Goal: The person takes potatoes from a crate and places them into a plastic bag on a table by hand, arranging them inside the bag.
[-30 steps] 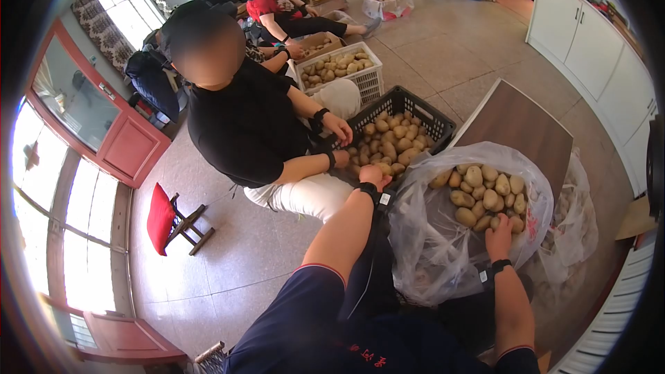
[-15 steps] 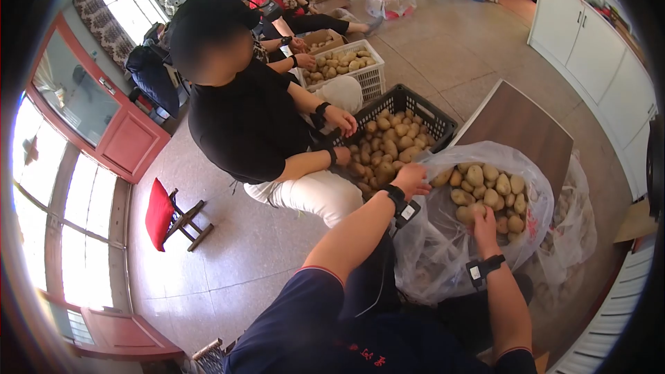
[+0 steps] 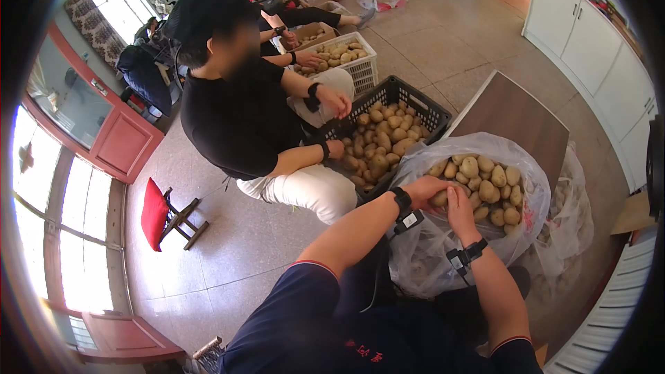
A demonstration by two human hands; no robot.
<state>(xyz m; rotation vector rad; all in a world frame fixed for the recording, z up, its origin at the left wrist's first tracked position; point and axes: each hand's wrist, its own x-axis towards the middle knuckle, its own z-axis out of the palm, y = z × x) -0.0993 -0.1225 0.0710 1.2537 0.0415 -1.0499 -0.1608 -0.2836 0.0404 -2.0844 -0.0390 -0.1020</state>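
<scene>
A clear plastic bag (image 3: 422, 256) full of potatoes (image 3: 488, 183) stands open in front of me. Over its left side, my left hand (image 3: 424, 192) has its fingers closed round a potato (image 3: 439, 199). My right hand (image 3: 460, 209) meets it there, its fingertips pressed against the same potato from the right. The two hands nearly touch, and their fingers partly hide the potato. Both wrists wear black bands with small devices.
Left of the bag, a co-worker in black (image 3: 235, 111) sits at a black crate (image 3: 436, 114) of potatoes. Beyond are a white crate (image 3: 364, 73) and more people. A brown board (image 3: 512, 114) lies behind the bag; a red-cushioned stool (image 3: 156, 215) stands left.
My right hand has moved left from the potatoes in the bag to my left hand. My left hand has come slightly lower and now holds a potato. The co-worker's head has turned.
</scene>
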